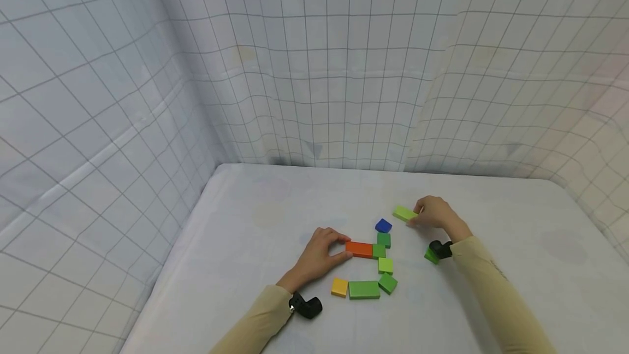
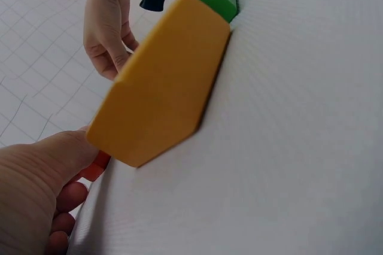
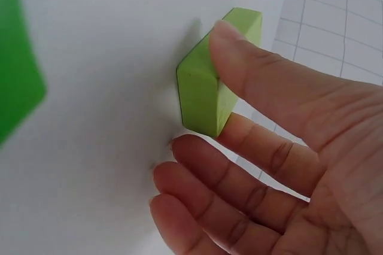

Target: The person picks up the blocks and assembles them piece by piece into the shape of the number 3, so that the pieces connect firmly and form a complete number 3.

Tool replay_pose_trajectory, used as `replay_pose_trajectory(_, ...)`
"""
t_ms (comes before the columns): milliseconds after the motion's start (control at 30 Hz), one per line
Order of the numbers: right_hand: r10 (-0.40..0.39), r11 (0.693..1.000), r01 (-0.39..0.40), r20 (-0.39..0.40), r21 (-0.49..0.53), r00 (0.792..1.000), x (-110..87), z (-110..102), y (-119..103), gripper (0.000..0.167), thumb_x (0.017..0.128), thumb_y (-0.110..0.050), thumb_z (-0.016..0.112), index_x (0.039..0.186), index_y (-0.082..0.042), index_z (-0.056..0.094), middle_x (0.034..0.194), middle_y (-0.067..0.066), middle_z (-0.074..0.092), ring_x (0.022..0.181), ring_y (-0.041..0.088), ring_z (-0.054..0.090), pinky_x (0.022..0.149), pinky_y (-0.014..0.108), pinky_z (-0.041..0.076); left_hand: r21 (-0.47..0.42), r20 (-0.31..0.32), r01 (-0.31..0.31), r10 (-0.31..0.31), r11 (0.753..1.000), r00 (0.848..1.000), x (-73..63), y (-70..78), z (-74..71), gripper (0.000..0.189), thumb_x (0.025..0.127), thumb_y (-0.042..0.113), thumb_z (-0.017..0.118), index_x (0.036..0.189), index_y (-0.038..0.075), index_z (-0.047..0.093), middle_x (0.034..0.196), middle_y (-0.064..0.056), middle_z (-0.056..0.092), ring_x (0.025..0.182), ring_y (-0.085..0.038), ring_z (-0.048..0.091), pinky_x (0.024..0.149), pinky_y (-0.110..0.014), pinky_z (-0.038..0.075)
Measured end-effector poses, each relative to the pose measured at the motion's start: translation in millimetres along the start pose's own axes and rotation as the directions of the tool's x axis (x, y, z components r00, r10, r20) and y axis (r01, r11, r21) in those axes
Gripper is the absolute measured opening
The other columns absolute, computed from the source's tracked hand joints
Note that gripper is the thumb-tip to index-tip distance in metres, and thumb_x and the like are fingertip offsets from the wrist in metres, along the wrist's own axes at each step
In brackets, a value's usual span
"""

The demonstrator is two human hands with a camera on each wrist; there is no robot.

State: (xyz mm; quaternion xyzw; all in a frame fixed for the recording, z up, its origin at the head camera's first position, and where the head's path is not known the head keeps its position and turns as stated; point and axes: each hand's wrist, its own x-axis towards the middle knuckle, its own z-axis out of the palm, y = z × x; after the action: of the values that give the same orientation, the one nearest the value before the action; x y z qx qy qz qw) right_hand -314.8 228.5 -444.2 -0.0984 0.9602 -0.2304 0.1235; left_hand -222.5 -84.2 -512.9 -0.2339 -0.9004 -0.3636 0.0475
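Note:
My left hand (image 1: pixel 316 253) holds the left end of a long red-orange block (image 1: pixel 359 249) between thumb and fingers; the block lies flat against a small green block (image 1: pixel 379 251). Farther back on the right, my right hand (image 1: pixel 436 214) pinches a long lime-green block (image 1: pixel 404 213). The right wrist view shows the thumb on one side of this lime block (image 3: pixel 200 90) and the index finger behind it, the other fingers loosely bent. Just left of that block sits a blue block (image 1: pixel 383 225). A yellow block (image 2: pixel 161 87) fills the middle of the left wrist view.
Below the blue block, a dark green block (image 1: pixel 384 240), a lime block (image 1: pixel 385 265) and a turned green block (image 1: pixel 387 283) continue the column. A long green block (image 1: pixel 364 290) lies beside the yellow one. Another green block (image 1: pixel 431 256) is partly hidden by the right wrist camera (image 1: pixel 440 249).

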Motion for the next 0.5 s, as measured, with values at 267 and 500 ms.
replay_pose_trajectory(267, 0.028, 0.999, -0.028, -0.006, 0.034, 1.0, -5.2, 5.8, -3.9, 0.04, 0.083, -0.032, 0.073, 0.096, 0.004, 0.063, 0.088, 0.011, 0.06, 0.075, 0.024, 0.049, 0.062, 0.036, 0.042, 0.001, 0.003, 0.001, -0.001, 1.0, 1.0, 0.6, 0.1, 0.7, 0.032, 0.087, 0.038, 0.069, 0.113, 0.02, 0.067, 0.1, 0.009, 0.056, 0.094, -0.01, 0.043, 0.083, -0.029, 0.039)
replay_pose_trajectory(500, 0.022, 0.998, -0.021, -0.024, 0.061, 0.999, -3.4, 7.3, -2.6, 0.04, 0.087, -0.03, 0.069, 0.102, 0.007, 0.062, 0.093, 0.015, 0.061, 0.08, 0.027, 0.051, 0.069, 0.041, 0.044, 0.005, 0.001, 0.007, -0.007, 1.0, 1.0, 0.9, 1.2, -0.2, 0.032, 0.087, 0.036, 0.069, 0.113, 0.019, 0.067, 0.101, 0.009, 0.056, 0.095, -0.011, 0.043, 0.084, -0.03, 0.039)
